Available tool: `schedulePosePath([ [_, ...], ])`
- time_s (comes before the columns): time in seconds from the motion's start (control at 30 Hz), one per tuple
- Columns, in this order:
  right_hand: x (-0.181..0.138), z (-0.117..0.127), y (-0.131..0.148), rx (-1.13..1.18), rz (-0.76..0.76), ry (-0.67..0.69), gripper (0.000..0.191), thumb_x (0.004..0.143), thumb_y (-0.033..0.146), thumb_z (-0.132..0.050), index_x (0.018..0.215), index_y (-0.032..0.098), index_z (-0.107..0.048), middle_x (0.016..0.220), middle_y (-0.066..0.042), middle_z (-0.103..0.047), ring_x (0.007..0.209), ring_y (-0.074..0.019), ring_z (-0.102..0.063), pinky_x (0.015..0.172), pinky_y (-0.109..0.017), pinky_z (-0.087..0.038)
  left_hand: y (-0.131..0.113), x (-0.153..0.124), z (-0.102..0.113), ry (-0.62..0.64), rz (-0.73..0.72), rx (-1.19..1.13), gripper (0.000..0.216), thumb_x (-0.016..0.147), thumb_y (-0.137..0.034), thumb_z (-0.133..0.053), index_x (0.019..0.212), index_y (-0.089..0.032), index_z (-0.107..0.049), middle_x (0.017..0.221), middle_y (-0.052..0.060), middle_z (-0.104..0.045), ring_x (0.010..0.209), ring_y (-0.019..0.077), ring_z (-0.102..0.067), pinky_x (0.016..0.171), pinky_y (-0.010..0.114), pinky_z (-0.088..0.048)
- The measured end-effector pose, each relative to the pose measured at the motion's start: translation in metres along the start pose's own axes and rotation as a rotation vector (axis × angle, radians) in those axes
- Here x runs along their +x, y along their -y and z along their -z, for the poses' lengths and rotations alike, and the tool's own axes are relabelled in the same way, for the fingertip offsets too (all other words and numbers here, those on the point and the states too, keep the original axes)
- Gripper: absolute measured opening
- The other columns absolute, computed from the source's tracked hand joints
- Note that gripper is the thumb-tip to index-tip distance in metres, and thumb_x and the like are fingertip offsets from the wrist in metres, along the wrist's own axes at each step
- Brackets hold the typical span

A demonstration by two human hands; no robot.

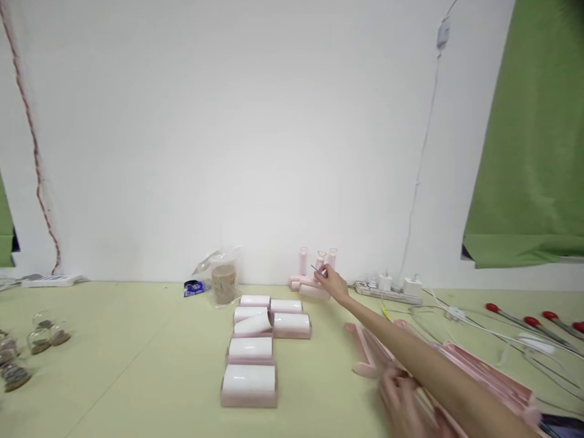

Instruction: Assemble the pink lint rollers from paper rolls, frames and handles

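My right hand [332, 283] reaches to the back of the table, its fingers pinched on a thin dark rod [316, 269]. It is beside upright pink pieces with looped tops [303, 261] and pink cylinders lying down [314, 292]. Under my right forearm, my left hand [399, 398] is curled on a long pink plastic part [376, 347]; motion blur and the forearm hide part of its grip. Left of the hands, several white rolls [250, 378] sit in pink holders in two columns. One white roll [252, 322] is tilted across its holder.
A tape roll [223, 283] in a clear bag stands by the wall beside a blue packet [194, 288]. A power strip [387, 293], loose cables and red-tipped tools [533, 322] lie at right, near a long pink tray [488, 374]. Small glass domes [40, 339] stand far left.
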State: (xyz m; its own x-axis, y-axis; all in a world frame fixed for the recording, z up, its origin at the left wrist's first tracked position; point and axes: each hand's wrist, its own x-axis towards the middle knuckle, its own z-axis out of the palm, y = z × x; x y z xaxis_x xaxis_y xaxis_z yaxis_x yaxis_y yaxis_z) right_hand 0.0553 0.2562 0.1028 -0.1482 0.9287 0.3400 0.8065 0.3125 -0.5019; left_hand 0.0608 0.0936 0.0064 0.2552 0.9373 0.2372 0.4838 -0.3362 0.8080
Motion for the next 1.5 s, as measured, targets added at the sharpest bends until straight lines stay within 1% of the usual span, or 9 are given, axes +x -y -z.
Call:
schedulePosePath([
  [0.23, -0.106, 0.077, -0.01, 0.06, 0.243, -0.007, 0.019, 0.081, 0.038, -0.043, 0.084, 0.02, -0.047, 0.073, 0.001, -0.056, 0.066, -0.0139, -0.052, 0.059, -0.024, -0.036, 0.007, -0.065, 0.066, -0.631, -0.075, -0.037, 0.056, 0.07, -0.027, -0.053, 0.115, -0.015, -0.021, 0.122, 0.016, -0.03, 0.118, 0.0251, -0.029, 0.1, 0.041, -0.022],
  [0.47, -0.199, 0.07, -0.026, 0.109, 0.347, 0.122, 0.009, 0.067, 0.022, -0.052, 0.067, 0.02, -0.044, 0.058, 0.006, -0.049, 0.052, -0.0105, -0.046, 0.046, -0.019, -0.028, 0.018, -0.071, 0.077, 0.053, 0.072, -0.337, 0.072, 0.063, -0.024, -0.063, 0.119, -0.019, -0.018, 0.108, 0.007, -0.048, 0.088, 0.0178, -0.054, 0.081, 0.031, -0.042],
  [0.7, -0.19, 0.083, -0.042, 0.358, 0.161, -0.219, 0.02, 0.074, 0.039, -0.044, 0.071, 0.02, -0.049, 0.061, -0.002, -0.057, 0.054, -0.0178, -0.054, 0.048, -0.027, -0.041, 0.02, -0.067, 0.087, -0.252, 0.1, -0.213, 0.081, 0.053, -0.023, -0.067, 0.12, -0.015, -0.023, 0.125, 0.013, -0.035, 0.117, 0.0251, -0.035, 0.099, 0.037, -0.026],
  [0.83, -0.208, 0.08, -0.054, 0.35, 0.397, -0.44, 0.019, 0.073, 0.034, -0.044, 0.08, 0.022, -0.057, 0.074, -0.007, -0.064, 0.07, -0.0237, -0.06, 0.059, -0.034, -0.047, -0.002, -0.065, 0.108, -0.403, 0.118, -0.409, 0.062, 0.065, -0.054, -0.052, 0.113, -0.017, -0.039, 0.117, 0.012, -0.047, 0.108, 0.0279, -0.045, 0.092, 0.042, -0.035],
  [0.93, -0.219, 0.071, -0.06, 0.191, 0.776, -0.17, 0.022, 0.077, 0.028, -0.044, 0.094, 0.027, -0.058, 0.079, -0.003, -0.066, 0.067, -0.0184, -0.06, 0.058, -0.029, -0.045, -0.017, -0.069, 0.107, -0.066, 0.308, -0.717, 0.069, 0.073, -0.068, -0.018, 0.098, -0.013, -0.052, 0.082, 0.012, -0.061, 0.075, 0.0257, -0.061, 0.064, 0.039, -0.048],
  [1.0, -0.215, 0.07, -0.063, 0.04, 0.897, 0.051, 0.024, 0.081, 0.023, -0.042, 0.098, 0.031, -0.056, 0.077, 0.0, -0.066, 0.059, -0.0146, -0.058, 0.053, -0.026, -0.042, -0.021, -0.074, 0.101, 0.103, 0.454, -0.907, 0.059, 0.072, -0.066, -0.033, 0.09, -0.013, -0.053, 0.069, 0.008, -0.061, 0.059, 0.0217, -0.061, 0.052, 0.034, -0.048],
  [1.23, -0.183, 0.098, -0.086, -0.101, 0.227, 0.028, 0.012, 0.08, 0.029, -0.041, 0.087, 0.021, -0.047, 0.062, -0.001, -0.057, 0.054, -0.0177, -0.053, 0.05, -0.026, -0.038, -0.021, -0.074, 0.101, -0.216, 0.401, -0.628, 0.041, 0.064, -0.042, -0.063, 0.093, -0.018, -0.047, 0.073, 0.002, -0.06, 0.063, 0.0179, -0.06, 0.06, 0.031, -0.048],
  [1.37, -0.202, 0.103, -0.066, 0.284, 0.307, 0.226, 0.023, 0.09, 0.033, -0.023, 0.096, 0.023, -0.043, 0.087, -0.003, -0.058, 0.074, -0.015, -0.056, 0.064, -0.025, -0.043, -0.025, -0.072, 0.097, -0.279, 0.285, -0.297, 0.034, 0.062, -0.04, -0.062, 0.087, -0.018, -0.053, 0.074, 0.001, -0.06, 0.073, 0.021, -0.056, 0.067, 0.031, -0.045],
  [1.5, -0.218, 0.098, -0.047, 0.235, 0.37, 0.299, 0.027, 0.089, 0.036, -0.029, 0.11, 0.027, -0.042, 0.085, -0.002, -0.059, 0.08, -0.018, -0.056, 0.068, -0.027, -0.042, -0.033, -0.075, 0.093, -0.229, 0.19, -0.163, 0.026, 0.064, -0.032, -0.059, 0.086, -0.019, -0.053, 0.077, 0.0, -0.058, 0.072, 0.0186, -0.053, 0.067, 0.027, -0.043],
])
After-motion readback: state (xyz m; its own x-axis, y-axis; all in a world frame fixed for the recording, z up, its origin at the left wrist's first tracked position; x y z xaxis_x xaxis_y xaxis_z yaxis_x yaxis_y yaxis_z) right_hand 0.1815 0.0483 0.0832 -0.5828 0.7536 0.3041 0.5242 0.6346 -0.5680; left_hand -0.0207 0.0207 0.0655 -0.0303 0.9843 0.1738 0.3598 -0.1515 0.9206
